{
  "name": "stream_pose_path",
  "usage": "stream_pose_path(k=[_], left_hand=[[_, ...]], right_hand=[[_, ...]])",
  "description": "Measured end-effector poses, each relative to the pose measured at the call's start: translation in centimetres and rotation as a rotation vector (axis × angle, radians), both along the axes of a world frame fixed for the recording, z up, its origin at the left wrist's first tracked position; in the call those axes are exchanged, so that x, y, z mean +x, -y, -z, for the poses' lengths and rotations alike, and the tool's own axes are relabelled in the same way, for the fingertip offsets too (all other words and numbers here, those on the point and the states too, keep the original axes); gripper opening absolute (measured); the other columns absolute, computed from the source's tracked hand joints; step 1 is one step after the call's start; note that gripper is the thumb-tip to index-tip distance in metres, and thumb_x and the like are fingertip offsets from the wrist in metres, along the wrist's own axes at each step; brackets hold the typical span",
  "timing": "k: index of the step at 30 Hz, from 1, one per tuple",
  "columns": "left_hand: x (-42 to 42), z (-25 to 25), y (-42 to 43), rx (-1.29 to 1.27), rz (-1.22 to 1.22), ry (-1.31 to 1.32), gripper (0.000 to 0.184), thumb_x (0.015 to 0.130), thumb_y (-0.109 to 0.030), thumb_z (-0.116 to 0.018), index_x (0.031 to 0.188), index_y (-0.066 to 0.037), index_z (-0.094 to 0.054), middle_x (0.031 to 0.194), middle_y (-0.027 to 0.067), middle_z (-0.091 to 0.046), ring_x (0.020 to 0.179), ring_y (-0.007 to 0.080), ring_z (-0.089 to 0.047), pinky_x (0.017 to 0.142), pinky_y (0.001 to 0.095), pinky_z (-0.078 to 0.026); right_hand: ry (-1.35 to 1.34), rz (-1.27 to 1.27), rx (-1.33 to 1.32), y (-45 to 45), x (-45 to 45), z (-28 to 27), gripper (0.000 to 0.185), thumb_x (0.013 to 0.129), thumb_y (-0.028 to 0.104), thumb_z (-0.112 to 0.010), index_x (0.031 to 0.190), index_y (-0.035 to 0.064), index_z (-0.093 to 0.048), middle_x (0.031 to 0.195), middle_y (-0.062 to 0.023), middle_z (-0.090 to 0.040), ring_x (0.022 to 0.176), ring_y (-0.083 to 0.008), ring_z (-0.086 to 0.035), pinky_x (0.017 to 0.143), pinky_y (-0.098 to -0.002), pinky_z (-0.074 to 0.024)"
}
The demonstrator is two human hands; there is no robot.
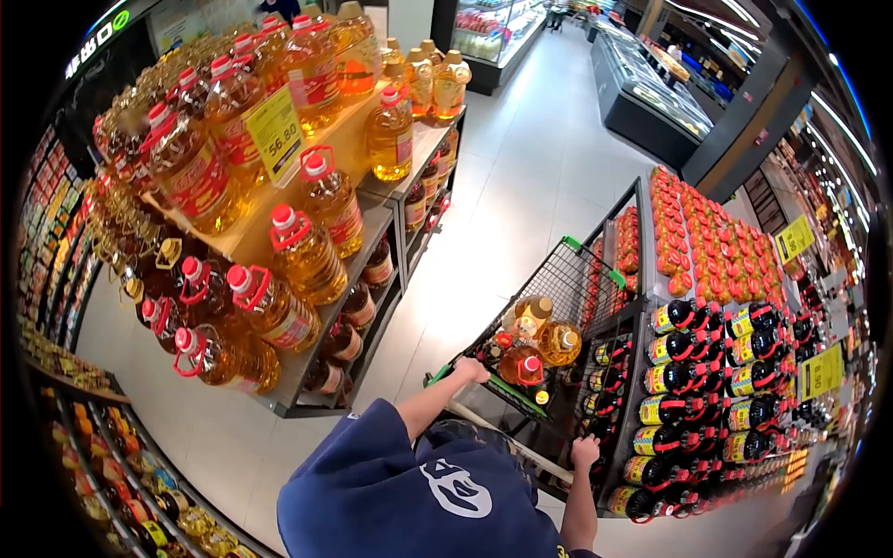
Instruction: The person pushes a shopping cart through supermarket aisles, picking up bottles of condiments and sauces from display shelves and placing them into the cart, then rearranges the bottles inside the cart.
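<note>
A black wire shopping cart (549, 279) with green corner pieces stands in front of me. My left hand (472, 370) is closed on its near left edge, close to a green corner. On the right side, my right hand (584, 450) is curled closed at the cart's edge by the end of the pale handle bar (507, 439). Inside the basket, near my hands, sit a red-capped oil bottle (521, 366), a yellow oil bottle (560, 343) and another large pale-capped bottle (528, 317). Smaller dark bottles beside them are partly hidden.
Left of the cart rises a stepped display of oil bottles (298, 256) with a price sign (274, 138). Close on the right stand stacked dark sauce bottles (665, 409) and red-lidded jars (716, 242). The tiled aisle (507, 139) runs ahead past a freezer case (642, 88).
</note>
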State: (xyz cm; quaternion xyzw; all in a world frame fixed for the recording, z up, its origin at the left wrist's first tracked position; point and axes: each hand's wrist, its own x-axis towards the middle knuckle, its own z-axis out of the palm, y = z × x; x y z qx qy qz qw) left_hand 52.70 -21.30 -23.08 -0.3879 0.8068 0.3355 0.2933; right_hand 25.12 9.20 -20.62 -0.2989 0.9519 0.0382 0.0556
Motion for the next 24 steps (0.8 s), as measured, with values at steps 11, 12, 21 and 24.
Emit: stream_pose_path(k=[11, 12, 21, 24], left_hand=[[4.4, -2.5, -2.5, -0.102, -0.056, -0.093, 0.051, 0.080, -0.038, -0.038, 0.103, -0.004, -0.069, 0.108, 0.0136, -0.066, 0.101, 0.0266, -0.063, 0.083, 0.0402, -0.048], [5.0, -2.5, -2.9, -0.136, -0.057, -0.137, 0.048, 0.078, -0.036, -0.040, 0.097, -0.004, -0.070, 0.102, 0.0149, -0.067, 0.095, 0.0284, -0.064, 0.079, 0.0409, -0.050], [10.3, -1.7, -6.5, -0.222, -0.080, -0.199, 0.048, 0.076, -0.039, -0.043, 0.094, -0.003, -0.070, 0.097, 0.0189, -0.067, 0.091, 0.0340, -0.064, 0.078, 0.0433, -0.050], [12.3, -2.6, -7.8, -0.223, -0.144, -0.221, 0.049, 0.080, -0.042, -0.044, 0.091, -0.002, -0.069, 0.094, 0.0203, -0.067, 0.090, 0.0354, -0.064, 0.080, 0.0433, -0.050]], right_hand=[[0.169, -0.051, 0.142, -2.8, 5.2, -1.9, 0.042, 0.093, 0.042, -0.034, 0.115, 0.0179, -0.060, 0.141, -0.0163, -0.036, 0.117, -0.0434, -0.042, 0.098, -0.0506, -0.0366], [0.147, -0.083, 0.119, -3.5, 6.0, -2.0, 0.042, 0.093, 0.042, -0.034, 0.114, 0.0180, -0.060, 0.139, -0.0147, -0.039, 0.117, -0.0437, -0.042, 0.098, -0.0513, -0.0361], [0.095, -0.162, 0.018, -8.4, 12.8, -2.6, 0.044, 0.085, 0.052, -0.047, 0.115, 0.0230, -0.060, 0.122, -0.0063, -0.054, 0.125, -0.0433, -0.034, 0.101, -0.0543, -0.0309], [0.081, -0.145, -0.033, -10.2, 15.7, -2.8, 0.054, 0.074, 0.060, -0.058, 0.114, 0.0237, -0.062, 0.121, -0.0072, -0.055, 0.128, -0.0445, -0.031, 0.102, -0.0552, -0.0286]])
